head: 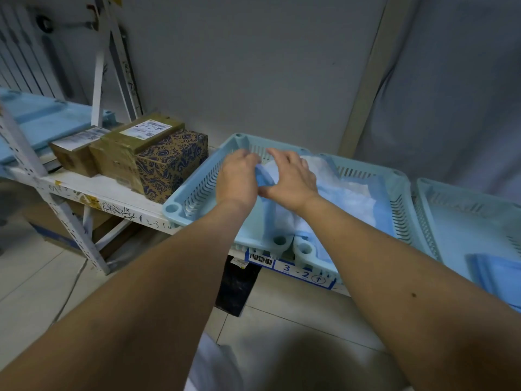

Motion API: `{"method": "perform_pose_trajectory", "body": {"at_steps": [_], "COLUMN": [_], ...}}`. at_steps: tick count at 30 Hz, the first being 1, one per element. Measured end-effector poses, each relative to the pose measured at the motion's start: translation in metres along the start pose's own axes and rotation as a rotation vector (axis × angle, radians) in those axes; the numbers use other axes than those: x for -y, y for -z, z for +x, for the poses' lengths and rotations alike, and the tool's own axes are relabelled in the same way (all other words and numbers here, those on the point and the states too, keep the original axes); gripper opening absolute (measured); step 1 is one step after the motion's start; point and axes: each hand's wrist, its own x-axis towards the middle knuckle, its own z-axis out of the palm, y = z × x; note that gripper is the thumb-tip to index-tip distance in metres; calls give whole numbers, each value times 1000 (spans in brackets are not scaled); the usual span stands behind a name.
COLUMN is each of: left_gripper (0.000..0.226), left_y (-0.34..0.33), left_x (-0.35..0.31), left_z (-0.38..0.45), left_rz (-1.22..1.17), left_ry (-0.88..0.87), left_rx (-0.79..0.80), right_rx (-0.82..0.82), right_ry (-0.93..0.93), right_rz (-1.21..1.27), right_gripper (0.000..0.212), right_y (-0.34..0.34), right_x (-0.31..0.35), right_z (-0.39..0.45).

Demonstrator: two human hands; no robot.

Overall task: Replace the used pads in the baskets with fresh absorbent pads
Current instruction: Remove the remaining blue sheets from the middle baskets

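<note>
Blue-edged white pad (pixel 346 198) sits in the basket (pixel 197 187) at the shelf (pixel 93 190) front edge, long axis running back-left to front-right. Left hand (pixel 239 176) pinches its back-left corner, right hand (pixel 290 176) lies flat on it. Looks like spreading; next, smooth it into the corners.

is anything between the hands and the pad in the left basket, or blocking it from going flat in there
Nothing visible does. The left hand pinches the pad at its blue edge and the right hand rests on it. The pad lies across the left basket and the next basket; what lies beneath it is hidden.
</note>
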Motion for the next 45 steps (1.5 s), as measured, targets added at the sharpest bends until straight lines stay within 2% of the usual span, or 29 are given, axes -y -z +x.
{"method": "perform_pose_trajectory", "body": {"at_steps": [3, 4, 6, 7, 9, 11, 13, 16, 20, 22, 24, 26, 28, 30, 34, 36, 39, 42, 45], "left_gripper": [24, 20, 20, 21, 24, 38, 51, 73, 80, 73, 56, 51, 43, 54, 68, 70, 69, 65, 58], "left_y": [3, 3, 5, 4, -7, -19, -33, -56, -85, -94, -93, -91, -88, -91, -76, -72, -67, -67, -68], "left_x": [-7, -7, -6, -4, 5, 12, 11, 4, -1, 1, 1, 5, 8, 15, 20, 19, 14, 10, -1], "left_z": [-9, -12, -16, -17, -12, -6, -4, 2, 21, 30, 43, 58, 73, 86, 101, 104, 98, 95, 99], "left_rz": [67, 24, -158, -247, -491, -905, -1266, -1491, -1652, -1709, -1820, -1901, -1733, -1411, -654, -322, 16, 204, 90], "left_ry": [-79, -40, 108, 220, 559, 947, 1153, 1207, 1286, 1288, 1276, 1207, 1108, 992, 513, 345, 272, 272, 333], "left_rx": [10, 12, -41, -67, -47, 75, 246, 361, 325, 277, 175, 135, 126, 125, 225, 269, 336, 453, 435], "right_rx": [-110, -125, -157, -193, -269, -310, -332, -337, -373, -401, -415, -395, -352, -304, -168, -102, -94, -157, -184], "right_ry": [95, 77, -20, -83, -201, -231, -216, -188, -149, -129, -108, -78, -40, 1, 46, 58, 34, -28, -121], "right_rz": [-96, -111, -112, -77, 20, 91, 139, 202, 299, 327, 346, 334, 303, 274, 217, 158, 144, 222, 318], "right_gripper": [23, 15, 14, 14, 22, 26, 28, 40, 44, 40, 36, 38, 39, 41, 40, 38, 39, 37, 33], "right_y": [-4, -6, -10, -12, -13, -13, -15, -16, -19, -19, -19, -21, -26, -31, -39, -43, -47, -43, -33], "right_x": [14, 16, 15, 13, 7, 2, -2, -4, -7, -10, -13, -17, -22, -25, -24, -24, -26, -32, -42], "right_z": [4, 5, 9, 13, 20, 24, 28, 31, 35, 37, 37, 35, 32, 28, 22, 20, 20, 17, 12]}}
